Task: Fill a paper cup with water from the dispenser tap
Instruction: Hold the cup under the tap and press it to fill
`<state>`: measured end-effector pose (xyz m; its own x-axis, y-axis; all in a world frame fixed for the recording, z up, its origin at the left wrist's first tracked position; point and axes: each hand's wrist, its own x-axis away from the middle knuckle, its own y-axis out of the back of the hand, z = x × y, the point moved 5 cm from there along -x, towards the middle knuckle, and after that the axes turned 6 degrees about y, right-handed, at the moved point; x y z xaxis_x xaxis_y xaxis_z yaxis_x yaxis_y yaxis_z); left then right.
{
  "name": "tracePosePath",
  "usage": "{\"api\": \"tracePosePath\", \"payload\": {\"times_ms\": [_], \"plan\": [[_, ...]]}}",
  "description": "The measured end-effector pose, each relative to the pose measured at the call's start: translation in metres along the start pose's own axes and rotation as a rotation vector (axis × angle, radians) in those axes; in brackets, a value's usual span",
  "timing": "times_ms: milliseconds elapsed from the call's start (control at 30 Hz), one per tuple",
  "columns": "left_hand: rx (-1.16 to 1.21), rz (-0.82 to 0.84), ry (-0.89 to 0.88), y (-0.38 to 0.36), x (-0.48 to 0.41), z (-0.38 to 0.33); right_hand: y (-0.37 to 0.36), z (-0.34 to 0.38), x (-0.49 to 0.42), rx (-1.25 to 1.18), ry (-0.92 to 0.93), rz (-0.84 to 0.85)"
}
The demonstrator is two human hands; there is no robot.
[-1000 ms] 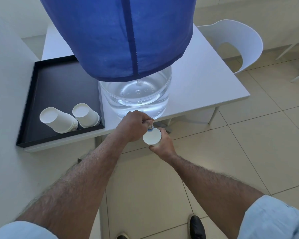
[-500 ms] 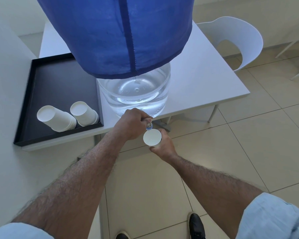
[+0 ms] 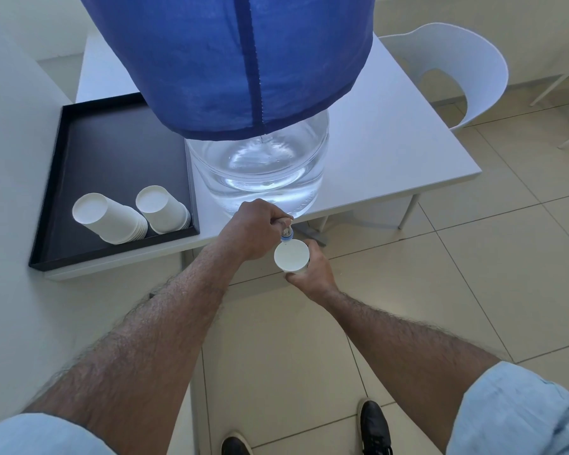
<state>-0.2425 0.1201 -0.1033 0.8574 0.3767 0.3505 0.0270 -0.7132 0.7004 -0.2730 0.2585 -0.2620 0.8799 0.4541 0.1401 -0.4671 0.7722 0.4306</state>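
A clear water bottle (image 3: 260, 169) under a blue cloth cover (image 3: 230, 57) stands at the front edge of a white table (image 3: 391, 152). Its small tap (image 3: 286, 233) sticks out past the edge. My left hand (image 3: 253, 228) is closed around the tap handle. My right hand (image 3: 309, 270) holds a white paper cup (image 3: 291, 255) upright just below the spout, off the table's front. I cannot tell whether water is flowing or how full the cup is.
A black tray (image 3: 119, 149) on the table's left holds two stacks of upturned paper cups (image 3: 112, 218) (image 3: 163, 209). A white wall runs along the left. A white chair (image 3: 454, 67) stands at the back right. Tiled floor and my shoes (image 3: 373, 428) lie below.
Both hands have stayed at the tap with the cup under the spout. The view has shifted slightly; nothing else has moved.
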Motion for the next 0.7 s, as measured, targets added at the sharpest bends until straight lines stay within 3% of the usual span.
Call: {"api": "tracePosePath", "payload": {"times_ms": [700], "plan": [[0.0,-0.005,-0.015,0.002,0.002,-0.003,0.0,0.011,0.004,-0.123,-0.018,-0.021]]}}
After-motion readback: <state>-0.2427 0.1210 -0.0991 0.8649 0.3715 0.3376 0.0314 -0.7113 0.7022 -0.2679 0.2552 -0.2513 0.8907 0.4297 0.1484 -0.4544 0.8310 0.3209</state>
